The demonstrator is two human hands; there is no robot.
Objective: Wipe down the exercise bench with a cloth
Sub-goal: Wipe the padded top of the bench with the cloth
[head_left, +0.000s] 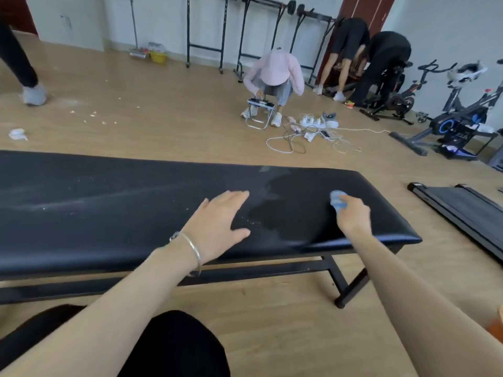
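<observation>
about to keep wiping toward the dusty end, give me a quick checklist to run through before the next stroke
1. Cloth in hand: ok. The right hand grips the blue cloth on the bench.
2. Cloth flat on the pad: cannot tell; it is bunched and mostly hidden by the fingers.
3. Bench steadied: ok. The left hand lies open, palm down, on the pad.
4. Right end wiped: ok. A darker, cleaner-looking patch shows between the hands.
5. Left part clean: not ok. White dust streaks and crumbs remain.
6. Path clear: not ok. The left hand lies in the cloth's way toward the dust.
</observation>
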